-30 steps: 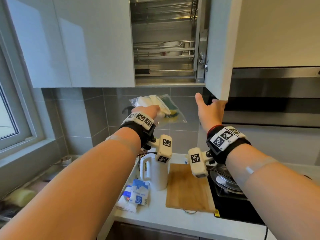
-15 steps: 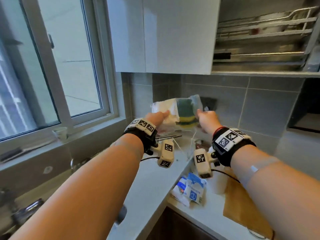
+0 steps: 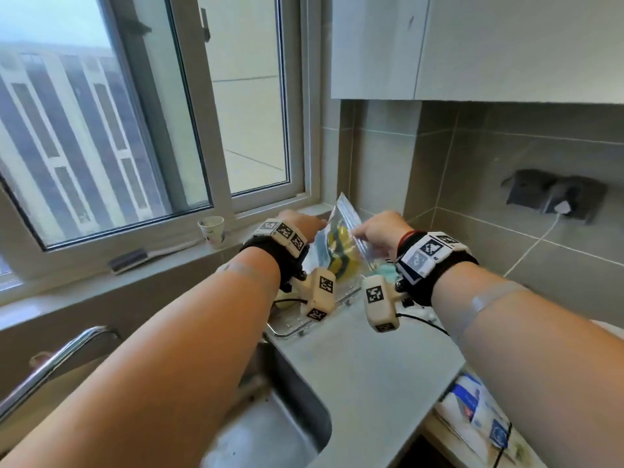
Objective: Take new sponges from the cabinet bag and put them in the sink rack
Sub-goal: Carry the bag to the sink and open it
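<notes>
Sponges [image 3: 339,249], yellow and green, sit inside a clear plastic bag [image 3: 344,228] held up over a wire sink rack [image 3: 297,324] at the counter's far end. Left hand [image 3: 304,224] and right hand [image 3: 380,229] each pinch one side of the bag below a window [image 3: 145,113].

A home kitchen: steel sink [image 3: 297,423], faucet [image 3: 60,356], tiled wall [image 3: 506,157] and wall cabinets [image 3: 472,45].
</notes>
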`<act>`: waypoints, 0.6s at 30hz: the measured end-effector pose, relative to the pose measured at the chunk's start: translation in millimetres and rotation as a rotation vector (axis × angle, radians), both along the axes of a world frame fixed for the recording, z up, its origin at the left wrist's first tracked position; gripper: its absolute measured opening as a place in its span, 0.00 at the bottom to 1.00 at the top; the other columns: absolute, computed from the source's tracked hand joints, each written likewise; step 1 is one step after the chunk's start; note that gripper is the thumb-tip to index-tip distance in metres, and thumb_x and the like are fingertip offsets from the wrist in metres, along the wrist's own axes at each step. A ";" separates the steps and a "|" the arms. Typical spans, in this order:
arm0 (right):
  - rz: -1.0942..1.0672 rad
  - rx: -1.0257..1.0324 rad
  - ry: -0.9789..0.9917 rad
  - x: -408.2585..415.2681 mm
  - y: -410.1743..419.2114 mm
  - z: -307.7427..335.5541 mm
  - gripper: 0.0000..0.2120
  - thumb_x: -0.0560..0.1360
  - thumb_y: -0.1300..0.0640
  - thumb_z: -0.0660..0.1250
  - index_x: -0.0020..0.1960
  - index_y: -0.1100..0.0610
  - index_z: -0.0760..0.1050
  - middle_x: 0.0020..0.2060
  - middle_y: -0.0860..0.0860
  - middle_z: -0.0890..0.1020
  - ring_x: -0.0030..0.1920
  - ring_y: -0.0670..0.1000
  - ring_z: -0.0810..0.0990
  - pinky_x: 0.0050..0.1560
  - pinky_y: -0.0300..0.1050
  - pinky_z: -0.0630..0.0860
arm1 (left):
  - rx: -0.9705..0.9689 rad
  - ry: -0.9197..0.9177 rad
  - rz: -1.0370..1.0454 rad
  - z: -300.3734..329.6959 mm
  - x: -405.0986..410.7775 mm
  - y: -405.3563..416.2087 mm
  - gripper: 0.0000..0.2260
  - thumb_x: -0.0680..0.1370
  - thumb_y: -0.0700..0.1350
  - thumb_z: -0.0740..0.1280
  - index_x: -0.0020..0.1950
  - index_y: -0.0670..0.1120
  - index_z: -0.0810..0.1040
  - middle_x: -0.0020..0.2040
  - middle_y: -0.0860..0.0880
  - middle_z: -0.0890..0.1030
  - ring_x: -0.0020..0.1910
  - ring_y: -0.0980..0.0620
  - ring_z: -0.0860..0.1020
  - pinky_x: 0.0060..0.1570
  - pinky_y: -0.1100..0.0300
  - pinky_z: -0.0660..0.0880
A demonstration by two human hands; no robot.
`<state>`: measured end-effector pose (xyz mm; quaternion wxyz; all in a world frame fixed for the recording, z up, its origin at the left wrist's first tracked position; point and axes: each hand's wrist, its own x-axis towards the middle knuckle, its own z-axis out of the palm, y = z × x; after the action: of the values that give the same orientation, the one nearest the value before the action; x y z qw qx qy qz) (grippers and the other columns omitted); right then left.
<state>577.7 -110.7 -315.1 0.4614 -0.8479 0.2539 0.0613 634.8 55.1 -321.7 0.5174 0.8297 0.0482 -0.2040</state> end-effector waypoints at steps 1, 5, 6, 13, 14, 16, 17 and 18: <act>0.010 0.007 0.011 -2.0 6.2 -7.1 0.13 0.74 0.61 0.73 0.54 0.70 0.82 0.39 0.59 0.84 0.36 0.57 0.83 0.45 0.52 0.83 | -0.013 0.046 0.019 -6.9 -2.9 -3.9 0.12 0.75 0.50 0.74 0.42 0.42 0.79 0.37 0.43 0.80 0.31 0.48 0.75 0.34 0.59 0.73; 0.066 0.019 0.061 -13.5 18.6 -33.0 0.12 0.74 0.61 0.74 0.53 0.68 0.83 0.48 0.64 0.86 0.48 0.61 0.86 0.55 0.60 0.83 | -0.105 0.198 0.016 -42.0 -14.6 -14.7 0.14 0.77 0.51 0.72 0.43 0.41 0.78 0.37 0.45 0.79 0.25 0.53 0.76 0.25 0.62 0.75; 0.068 0.038 0.071 -16.1 18.5 -38.9 0.10 0.74 0.61 0.75 0.52 0.67 0.84 0.48 0.64 0.87 0.50 0.62 0.87 0.56 0.61 0.82 | -0.125 0.213 0.011 -46.5 -18.9 -15.8 0.15 0.76 0.53 0.72 0.46 0.41 0.79 0.40 0.45 0.80 0.29 0.52 0.77 0.30 0.60 0.78; 0.113 0.130 0.179 -29.6 10.4 -73.9 0.13 0.72 0.58 0.77 0.50 0.67 0.85 0.48 0.66 0.86 0.41 0.57 0.82 0.57 0.60 0.80 | -0.137 0.346 -0.024 -79.4 -24.9 -26.8 0.14 0.77 0.50 0.73 0.48 0.39 0.77 0.39 0.47 0.81 0.31 0.55 0.82 0.48 0.61 0.83; 0.104 0.154 0.193 -31.0 8.6 -78.4 0.16 0.72 0.58 0.77 0.53 0.70 0.83 0.49 0.68 0.85 0.43 0.59 0.82 0.59 0.61 0.79 | -0.138 0.372 -0.034 -79.9 -28.4 -29.4 0.12 0.77 0.48 0.72 0.47 0.39 0.77 0.38 0.47 0.81 0.27 0.55 0.81 0.40 0.63 0.83; 0.101 0.182 0.228 -34.8 4.9 -86.4 0.20 0.70 0.60 0.78 0.54 0.74 0.81 0.51 0.71 0.84 0.46 0.61 0.84 0.58 0.61 0.78 | -0.113 0.431 -0.040 -85.3 -35.3 -34.8 0.12 0.79 0.45 0.71 0.42 0.39 0.76 0.33 0.47 0.80 0.21 0.55 0.79 0.25 0.66 0.79; 0.099 0.195 0.238 -36.9 3.3 -89.7 0.20 0.69 0.61 0.79 0.54 0.74 0.81 0.51 0.70 0.84 0.47 0.61 0.85 0.59 0.60 0.78 | -0.096 0.437 -0.046 -91.3 -37.2 -37.7 0.12 0.79 0.45 0.70 0.40 0.39 0.76 0.31 0.47 0.80 0.22 0.54 0.78 0.22 0.66 0.76; 0.091 0.208 0.243 -38.0 2.0 -92.7 0.20 0.68 0.60 0.81 0.52 0.73 0.82 0.50 0.69 0.85 0.46 0.61 0.85 0.59 0.60 0.79 | -0.084 0.426 -0.052 -95.3 -39.6 -38.9 0.12 0.79 0.44 0.71 0.39 0.40 0.76 0.31 0.46 0.80 0.24 0.54 0.77 0.21 0.66 0.75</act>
<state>539.7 -108.8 -407.8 0.5095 -0.7924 0.2614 0.2105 595.2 16.2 -417.0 0.5241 0.7467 0.1266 -0.3896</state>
